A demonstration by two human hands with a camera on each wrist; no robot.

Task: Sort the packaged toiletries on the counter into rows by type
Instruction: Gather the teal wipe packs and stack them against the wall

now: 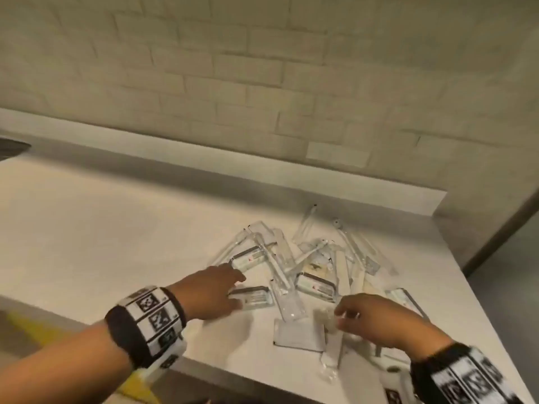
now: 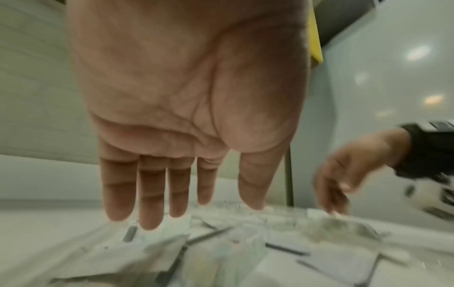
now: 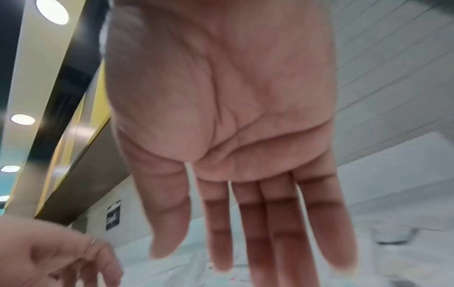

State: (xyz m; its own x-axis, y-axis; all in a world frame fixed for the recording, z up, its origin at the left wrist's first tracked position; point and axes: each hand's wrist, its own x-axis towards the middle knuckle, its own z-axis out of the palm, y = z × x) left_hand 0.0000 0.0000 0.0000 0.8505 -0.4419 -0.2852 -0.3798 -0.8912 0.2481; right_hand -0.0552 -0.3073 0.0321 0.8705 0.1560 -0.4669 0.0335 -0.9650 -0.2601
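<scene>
With both grips open and empty — left hand (image 1: 213, 290), right hand (image 1: 376, 316) — over the jumbled clear-plastic toiletry packets (image 1: 294, 266) at the pale bench's (image 1: 102, 228) three o'clock, lift top packets singly — never drag.

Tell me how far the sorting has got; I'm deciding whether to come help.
Nothing looks done: the packaged toiletries lie in one jumbled pile on the counter, with no rows visible. In hand: the left hand reaches with straight fingers to the pile's left edge, and the right hand hovers at its near side; neither holds a packet. All the sorting remains.
</scene>
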